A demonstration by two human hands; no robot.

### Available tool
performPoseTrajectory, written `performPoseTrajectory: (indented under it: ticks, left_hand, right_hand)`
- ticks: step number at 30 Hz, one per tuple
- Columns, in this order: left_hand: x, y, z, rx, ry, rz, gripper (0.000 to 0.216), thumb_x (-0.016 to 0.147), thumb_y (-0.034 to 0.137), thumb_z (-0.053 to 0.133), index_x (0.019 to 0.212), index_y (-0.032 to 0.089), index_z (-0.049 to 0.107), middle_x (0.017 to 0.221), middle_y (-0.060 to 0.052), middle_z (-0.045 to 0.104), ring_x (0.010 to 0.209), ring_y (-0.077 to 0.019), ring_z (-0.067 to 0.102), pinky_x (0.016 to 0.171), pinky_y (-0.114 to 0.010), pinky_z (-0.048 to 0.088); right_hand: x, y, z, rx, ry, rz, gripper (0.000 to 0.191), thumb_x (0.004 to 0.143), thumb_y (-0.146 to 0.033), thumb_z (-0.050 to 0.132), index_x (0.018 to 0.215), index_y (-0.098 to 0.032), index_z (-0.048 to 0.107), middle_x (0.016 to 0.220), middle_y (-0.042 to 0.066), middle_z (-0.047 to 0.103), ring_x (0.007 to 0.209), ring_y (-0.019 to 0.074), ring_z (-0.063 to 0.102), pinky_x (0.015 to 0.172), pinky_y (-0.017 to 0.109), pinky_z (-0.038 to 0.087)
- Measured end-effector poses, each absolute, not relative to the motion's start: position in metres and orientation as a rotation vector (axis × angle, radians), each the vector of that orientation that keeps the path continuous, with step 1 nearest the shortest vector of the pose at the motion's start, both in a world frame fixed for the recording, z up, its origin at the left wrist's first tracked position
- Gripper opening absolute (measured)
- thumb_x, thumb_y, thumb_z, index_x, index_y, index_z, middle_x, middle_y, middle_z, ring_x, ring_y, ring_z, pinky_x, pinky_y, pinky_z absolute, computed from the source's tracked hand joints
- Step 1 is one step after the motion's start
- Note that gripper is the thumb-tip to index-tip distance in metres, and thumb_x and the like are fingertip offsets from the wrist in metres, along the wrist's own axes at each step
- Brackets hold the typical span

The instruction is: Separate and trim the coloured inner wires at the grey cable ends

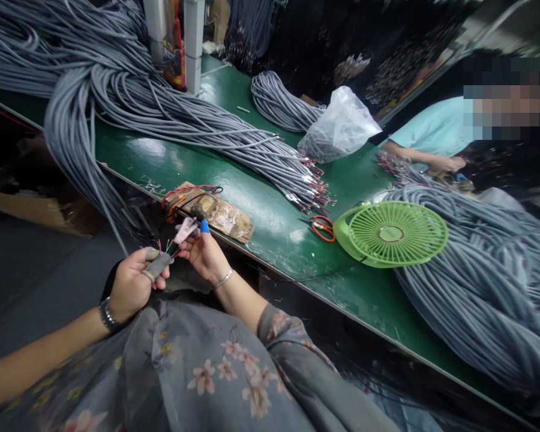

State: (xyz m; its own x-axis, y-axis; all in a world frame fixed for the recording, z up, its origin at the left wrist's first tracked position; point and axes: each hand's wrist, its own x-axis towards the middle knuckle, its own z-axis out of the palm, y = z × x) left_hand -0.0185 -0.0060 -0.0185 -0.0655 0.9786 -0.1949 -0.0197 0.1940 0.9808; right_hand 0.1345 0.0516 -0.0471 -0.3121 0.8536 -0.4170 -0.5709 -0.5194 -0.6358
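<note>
Left grip [128,279]: is pinching coloured wires [167,245], on the near side of the brown block.
Right grip [208,258]: is curling its fingers beside these wires; whether clasping them, cannot tell.
Brown block [228,219]: is resting along the green counter's [274,243] edge.
Grey cable bundle [234,133]: is lying beyond the block.
Green fan [390,234]: is standing right of the block.

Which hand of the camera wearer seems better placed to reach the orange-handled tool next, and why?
Likely the right hand: it is nearer the orange-handled tool beside the green fan. The left hand is farther off. Both hands are at the coloured wires, so neither looks free.
</note>
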Motion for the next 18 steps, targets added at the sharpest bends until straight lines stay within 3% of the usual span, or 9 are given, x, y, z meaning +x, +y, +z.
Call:
performPoseTrajectory:
  ticks: [4, 7, 10, 18]
  left_hand:
    - [-0.022, -0.007, -0.022, 1.021, 1.338, 1.131, 0.023, 0.062, 0.039, 0.085, 0.058, 0.024, 0.069, 0.052, -0.001, 0.070, 0.038, -0.0136, 0.056, 0.039, -0.024, 0.044]
    - [-0.024, -0.008, -0.027, 1.062, 1.328, 1.124, 0.022, 0.063, 0.038, 0.085, 0.058, 0.024, 0.069, 0.052, -0.001, 0.070, 0.038, -0.0139, 0.056, 0.039, -0.024, 0.043]
    - [-0.024, -0.008, -0.028, 1.095, 1.319, 1.105, 0.020, 0.063, 0.037, 0.084, 0.059, 0.023, 0.070, 0.052, -0.002, 0.070, 0.039, -0.0140, 0.057, 0.040, -0.024, 0.045]
    - [-0.027, -0.002, -0.021, 1.174, 1.204, 0.866, 0.026, 0.064, 0.042, 0.088, 0.057, 0.023, 0.072, 0.052, -0.003, 0.071, 0.045, -0.0178, 0.063, 0.047, -0.028, 0.055]
  right_hand:
    - [0.141, 0.044, -0.044, -0.927, -0.602, 2.076, 0.056, 0.096, -0.071, 0.067, 0.080, -0.017, 0.070, 0.075, 0.003, 0.069, 0.063, 0.0124, 0.059, 0.058, 0.023, 0.052]
    - [0.140, 0.035, -0.044, -0.937, -0.744, 2.029, 0.046, 0.079, -0.060, 0.090, 0.080, -0.018, 0.070, 0.072, -0.001, 0.067, 0.061, 0.0105, 0.055, 0.061, 0.023, 0.051]
    - [0.137, 0.028, -0.045, -0.975, -0.834, 1.879, 0.044, 0.065, -0.047, 0.101, 0.077, -0.019, 0.070, 0.068, -0.004, 0.065, 0.059, 0.0095, 0.053, 0.062, 0.024, 0.047]
    - [0.137, 0.023, -0.045, -0.984, -1.006, 1.732, 0.037, 0.066, -0.047, 0.096, 0.071, -0.021, 0.071, 0.069, -0.003, 0.068, 0.064, 0.0131, 0.057, 0.069, 0.029, 0.050]
